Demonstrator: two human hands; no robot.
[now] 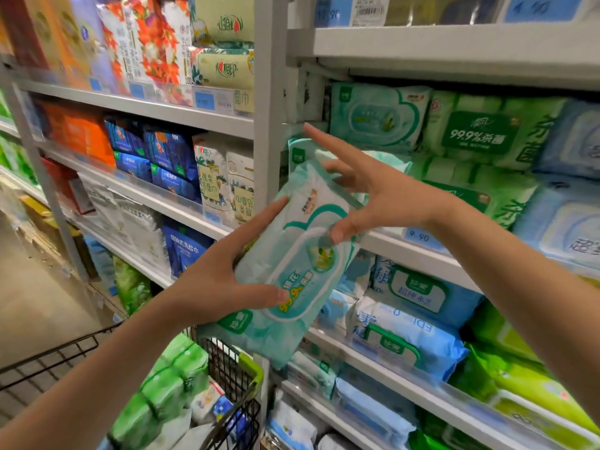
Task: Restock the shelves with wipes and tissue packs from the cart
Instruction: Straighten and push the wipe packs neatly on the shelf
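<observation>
Grey metal shelving (422, 251) lines the aisle, packed with wipes and tissue. One teal wipes pack (302, 271) hangs before the middle shelf, top tilted toward the shelf's left end, probably to slot in there. The left grip (224, 274) clasps its lower half, thumb on the face and fingers behind. The right grip (383, 196) is spread wide, thumb resting on the pack and forefinger straight toward the shelf, seemingly guiding. Two matching packs sit on that shelf: a near pack (300, 151) just behind the held one and an upper pack (373, 115). Below, the wire cart (233, 368) carries green bundles (168, 384), too bunched to count.
</observation>
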